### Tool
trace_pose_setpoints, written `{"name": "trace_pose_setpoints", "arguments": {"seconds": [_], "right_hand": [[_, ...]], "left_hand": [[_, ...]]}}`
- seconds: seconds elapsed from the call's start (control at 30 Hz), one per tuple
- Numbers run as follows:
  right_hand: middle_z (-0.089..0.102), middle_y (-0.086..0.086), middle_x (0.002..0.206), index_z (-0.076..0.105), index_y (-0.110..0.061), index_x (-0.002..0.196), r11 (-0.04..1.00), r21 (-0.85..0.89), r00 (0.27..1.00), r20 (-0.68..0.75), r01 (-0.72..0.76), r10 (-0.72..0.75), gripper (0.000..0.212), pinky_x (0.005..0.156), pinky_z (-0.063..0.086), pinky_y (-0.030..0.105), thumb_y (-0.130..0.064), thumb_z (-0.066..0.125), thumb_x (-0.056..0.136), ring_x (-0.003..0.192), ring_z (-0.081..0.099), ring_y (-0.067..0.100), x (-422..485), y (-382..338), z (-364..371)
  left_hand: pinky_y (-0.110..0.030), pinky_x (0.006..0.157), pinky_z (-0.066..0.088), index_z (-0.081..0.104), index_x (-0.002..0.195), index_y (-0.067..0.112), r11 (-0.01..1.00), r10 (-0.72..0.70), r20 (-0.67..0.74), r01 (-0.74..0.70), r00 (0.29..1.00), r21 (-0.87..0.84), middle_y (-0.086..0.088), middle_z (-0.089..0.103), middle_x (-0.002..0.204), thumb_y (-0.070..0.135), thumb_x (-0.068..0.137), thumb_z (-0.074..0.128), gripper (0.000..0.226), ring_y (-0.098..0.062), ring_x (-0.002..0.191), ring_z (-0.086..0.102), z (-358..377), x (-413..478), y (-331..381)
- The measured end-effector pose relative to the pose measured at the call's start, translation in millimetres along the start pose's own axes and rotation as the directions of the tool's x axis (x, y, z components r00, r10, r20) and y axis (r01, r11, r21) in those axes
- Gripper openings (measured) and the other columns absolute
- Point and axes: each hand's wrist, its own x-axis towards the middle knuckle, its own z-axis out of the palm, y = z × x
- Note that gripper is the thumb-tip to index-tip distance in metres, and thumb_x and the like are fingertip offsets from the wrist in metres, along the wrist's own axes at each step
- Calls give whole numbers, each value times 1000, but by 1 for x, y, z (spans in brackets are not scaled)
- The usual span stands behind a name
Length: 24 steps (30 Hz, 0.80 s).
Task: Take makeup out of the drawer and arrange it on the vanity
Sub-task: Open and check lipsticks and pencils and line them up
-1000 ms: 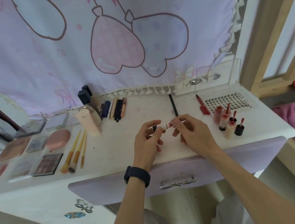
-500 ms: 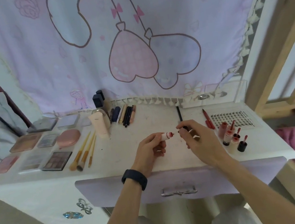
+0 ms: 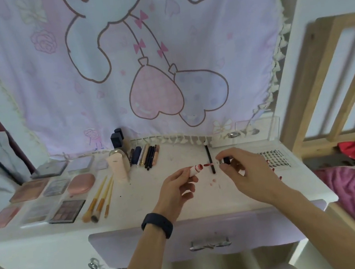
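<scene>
In the head view, we see the lip tint come apart: a second ago tube and cap sat joined between both hands, and now the cap (image 3: 224, 161), with its wand, is drawn clear to the right of the tube (image 3: 194, 170), the red tip just beside the tube's mouth. We judge this a check of the product, not arranging, so it needs capping again before it is set down. The left grip (image 3: 179, 187) pinches the tube, narrow, fingers curled; the right grip (image 3: 247, 175) pinches the cap likewise. Both are held over the worktop (image 3: 144, 198), near a black stick (image 3: 208, 156); the drawer (image 3: 124, 246) below looks pushed in
</scene>
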Motion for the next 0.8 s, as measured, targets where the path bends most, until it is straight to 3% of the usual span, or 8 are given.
{"name": "trace_pose_setpoints", "arguments": {"seconds": [0.17, 0.27, 0.33, 0.43, 0.53, 0.6, 0.73, 0.8], "right_hand": [[69, -15, 84, 66, -37, 99, 950, 269, 965, -160, -160, 208, 23, 73, 48, 12, -17, 72, 91, 84, 64, 4, -7, -2, -8], [73, -6, 84, 70, -24, 98, 793, 569, 904, -188, -218, 384, 17, 58, 45, 13, -10, 74, 89, 68, 64, 5, -11, 0, -17], [74, 8, 84, 69, -14, 98, 653, 722, 869, -151, -229, 472, 13, 54, 43, 22, -6, 74, 88, 57, 58, 9, -14, 2, -26], [75, 20, 99, 66, -1, 108, 451, 865, 829, -79, -219, 553, 18, 61, 50, 31, -5, 70, 90, 68, 66, 19, -22, 12, -39], [75, 17, 106, 68, -2, 114, 317, 928, 808, -30, -196, 589, 20, 74, 60, 24, -5, 62, 95, 84, 73, 19, -37, 21, -56], [76, 14, 108, 72, -7, 112, 313, 932, 808, -40, -181, 588, 21, 76, 59, 20, -12, 61, 94, 91, 73, 18, -49, 31, -68], [76, 10, 108, 77, -11, 103, 384, 904, 790, -94, -187, 606, 39, 69, 57, 19, -37, 71, 74, 83, 71, 13, -73, 56, -90], [76, 10, 109, 70, -8, 110, 415, 884, 770, -107, -216, 629, 35, 67, 56, 22, -33, 65, 87, 81, 69, 14, -84, 70, -98]], "left_hand": [[-28, 63, 40, 70, 110, 10, 992, -9, 34, 13, 999, -126, -7, 70, 95, 23, 94, 61, 22, -14, 66, 53, 13, -4, 14], [-28, 67, 41, 68, 107, 12, 979, -24, 89, 41, 996, -199, -7, 71, 106, 19, 89, 66, 19, -14, 70, 54, 24, -4, 23], [-29, 70, 42, 67, 101, 13, 975, -16, 122, 43, 992, -219, -7, 72, 109, 16, 87, 66, 14, -14, 71, 55, 32, -4, 27], [-29, 73, 42, 66, 113, 11, 995, -7, 138, 21, 990, -96, -4, 72, 110, 18, 96, 59, 20, -13, 76, 58, 46, -2, 32], [-28, 71, 43, 67, 119, 13, 991, 8, 144, -27, 989, 134, -2, 74, 111, 28, 102, 51, 28, -15, 84, 59, 62, 1, 36], [-26, 69, 45, 65, 121, 15, 963, 32, 180, -79, 983, 256, -2, 74, 111, 32, 104, 47, 30, -13, 85, 61, 76, 3, 40], [-32, 76, 47, 62, 119, 12, 925, 74, 227, -152, 971, 349, -1, 75, 108, 31, 105, 43, 30, -15, 86, 64, 108, 10, 46], [-32, 75, 48, 56, 120, 10, 897, 85, 239, -178, 967, 404, 0, 76, 105, 32, 105, 43, 29, -17, 89, 67, 123, 18, 46]]}}
